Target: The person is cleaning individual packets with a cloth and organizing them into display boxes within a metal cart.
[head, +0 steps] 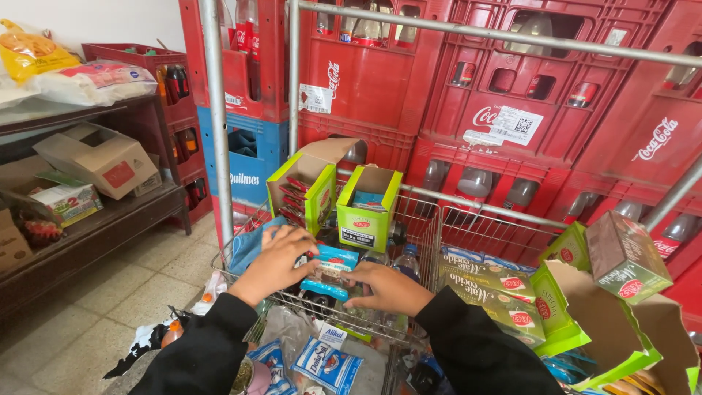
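Left hand flat on blue packets in wire cart, fingers spread. Right hand grips same packets. Green cartons behind.

I see my left hand and right hand side by side over the wire cart, both on a small packet between them. Behind the hands, 2 open cartons stand in the cart, next to each other. Right of my right hand lie flat boxes, with 1 torn carton further right. Bottle crates are stacked behind the cart. A shelf carrying boxes stands to the left.
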